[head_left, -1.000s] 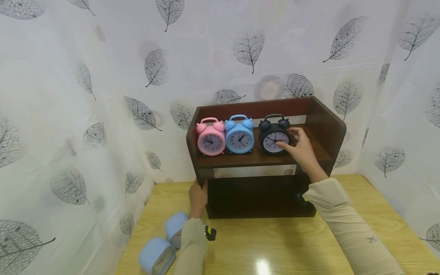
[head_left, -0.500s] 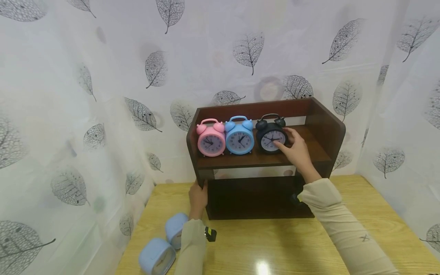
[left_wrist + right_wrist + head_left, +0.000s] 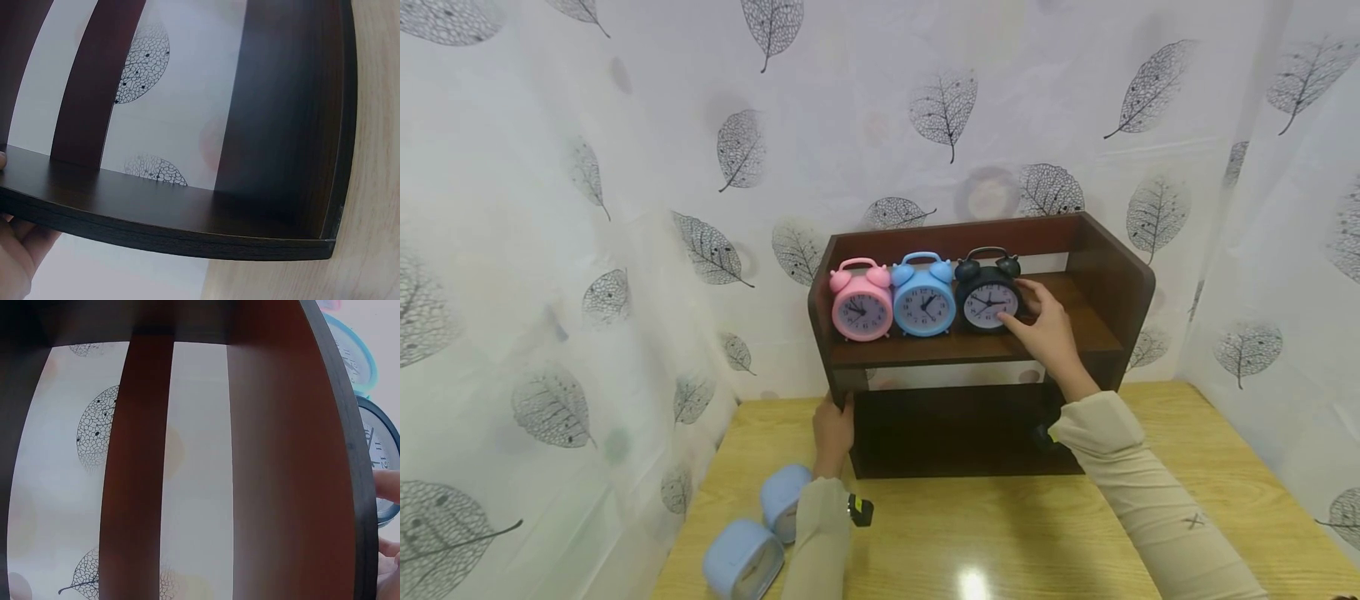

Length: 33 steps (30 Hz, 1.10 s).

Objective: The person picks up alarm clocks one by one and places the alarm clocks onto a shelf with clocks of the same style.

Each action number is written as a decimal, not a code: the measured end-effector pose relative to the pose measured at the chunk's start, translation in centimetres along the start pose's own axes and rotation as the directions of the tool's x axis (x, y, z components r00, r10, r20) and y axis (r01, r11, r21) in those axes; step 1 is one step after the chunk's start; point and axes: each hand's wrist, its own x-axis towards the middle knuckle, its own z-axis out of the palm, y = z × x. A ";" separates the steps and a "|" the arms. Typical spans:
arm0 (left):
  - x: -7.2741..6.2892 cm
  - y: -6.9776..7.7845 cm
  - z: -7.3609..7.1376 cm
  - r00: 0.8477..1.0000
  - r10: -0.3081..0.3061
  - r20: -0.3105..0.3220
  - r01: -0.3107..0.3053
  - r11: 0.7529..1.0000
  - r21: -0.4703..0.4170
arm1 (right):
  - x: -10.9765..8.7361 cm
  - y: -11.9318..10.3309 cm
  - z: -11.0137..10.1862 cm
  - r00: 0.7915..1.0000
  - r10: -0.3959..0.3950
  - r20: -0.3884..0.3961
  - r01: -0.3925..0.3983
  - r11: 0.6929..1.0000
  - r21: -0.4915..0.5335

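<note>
A black twin-bell alarm clock (image 3: 973, 293) stands on the upper board of a dark brown wooden shelf (image 3: 1112, 279). My right hand (image 3: 1051, 333) holds it from the right, thumb on the dial's lower right and fingers at its side. Close to its left is a blue alarm clock (image 3: 923, 308); whether the two touch I cannot tell. Farther left stands a pink alarm clock (image 3: 861, 321). With my left hand (image 3: 832, 433) I grip the shelf's left side panel (image 3: 150, 228). In the left wrist view, that panel lies between thumb and fingers.
Two pale blue rounded objects, one nearer (image 3: 733, 554) and one behind (image 3: 784, 492), lie on the wooden table (image 3: 940, 533) beside my left forearm. A leaf-patterned curtain (image 3: 850, 108) hangs behind. The shelf's right side panel rises beside my right hand.
The black alarm clock has slid left towards the blue one, my right hand moving with it. My left hand has stayed on the shelf panel.
</note>
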 end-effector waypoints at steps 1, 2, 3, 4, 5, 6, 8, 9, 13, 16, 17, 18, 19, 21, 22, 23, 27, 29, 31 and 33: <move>0.0 0.0 0.0 1.000 0.000 0.001 0.000 1.000 0.001 | 0.0 0.0 0.0 1.000 0.002 0.000 -0.002 1.000 -0.001; 0.0 0.0 0.0 1.000 0.002 0.000 -0.002 1.000 0.001 | 0.0 0.0 0.0 1.000 0.003 -0.001 -0.003 1.000 -0.001; 0.0 0.0 0.1 1.000 0.005 -0.001 -0.005 1.000 -0.002 | 0.0 0.0 -0.1 1.000 0.003 -0.001 -0.003 1.000 -0.002; 0.0 0.0 0.1 1.000 0.008 -0.005 -0.008 1.000 -0.003 | 0.0 0.0 -0.1 1.000 0.002 -0.001 -0.002 1.000 -0.002; 0.0 -0.1 0.1 1.000 0.010 -0.007 -0.010 1.000 -0.005 | 0.0 0.0 -0.1 1.000 -0.001 -0.001 0.001 1.000 0.000; 0.0 -0.1 0.1 1.000 0.012 -0.007 -0.012 1.000 -0.008 | -0.1 0.0 -0.2 1.000 -0.004 -0.002 0.004 1.000 0.001; 0.1 -0.1 0.2 1.000 0.013 -0.008 -0.013 1.000 -0.012 | -0.1 0.0 -0.2 1.000 -0.007 -0.003 0.007 1.000 0.003; 0.1 -0.1 0.2 1.000 0.012 -0.006 -0.012 1.000 -0.015 | -0.1 0.0 -0.3 1.000 -0.006 -0.002 0.006 1.000 0.002; 0.1 0.0 0.2 1.000 0.004 -0.005 -0.004 1.000 -0.019 | -0.1 0.0 -0.3 1.000 -0.001 -0.001 0.001 1.000 0.001; 0.0 0.0 0.1 1.000 0.003 -0.009 -0.003 1.000 -0.019 | -0.1 0.0 -0.3 1.000 0.001 0.000 -0.001 1.000 0.001; 0.0 0.1 0.1 1.000 0.003 -0.010 -0.003 1.000 -0.020 | -0.1 0.0 -0.2 1.000 0.001 0.000 -0.001 1.000 0.002; 0.0 0.1 0.1 1.000 0.004 -0.010 -0.004 1.000 -0.018 | -0.1 0.1 -0.2 1.000 0.002 -0.001 -0.002 1.000 0.003; 0.0 0.0 0.1 1.000 0.006 -0.012 -0.006 1.000 -0.015 | -0.1 0.1 -0.2 1.000 0.001 -0.001 -0.001 1.000 0.002; 0.0 0.0 0.1 1.000 0.005 -0.010 -0.006 1.000 -0.013 | 0.0 0.1 -0.1 1.000 -0.001 -0.002 0.001 1.000 0.001; 0.0 0.0 0.1 1.000 0.004 -0.012 -0.004 1.000 -0.012 | 0.0 0.1 -0.1 1.000 -0.002 -0.002 0.002 1.000 0.001; 0.0 -0.1 0.1 1.000 0.001 -0.012 -0.001 1.000 -0.011 | 0.0 0.1 -0.1 1.000 -0.002 -0.002 0.002 1.000 0.001; 0.0 -0.1 0.1 1.000 -0.008 -0.017 0.008 1.000 -0.011 | 0.0 0.1 -0.2 1.000 -0.001 0.010 0.001 1.000 0.003; 0.0 -0.1 0.1 1.000 -0.012 -0.018 0.012 1.000 -0.010 | 0.0 0.1 -0.3 1.000 -0.004 0.016 0.004 1.000 0.014; 0.0 -0.2 0.1 1.000 -0.016 -0.016 0.015 1.000 -0.013 | -0.1 0.1 -0.4 1.000 -0.012 0.021 0.011 0.999 0.032; -0.1 -0.2 0.2 1.000 -0.016 -0.013 0.015 1.000 -0.014 | -0.2 0.2 -0.5 1.000 -0.022 0.021 0.021 0.998 0.059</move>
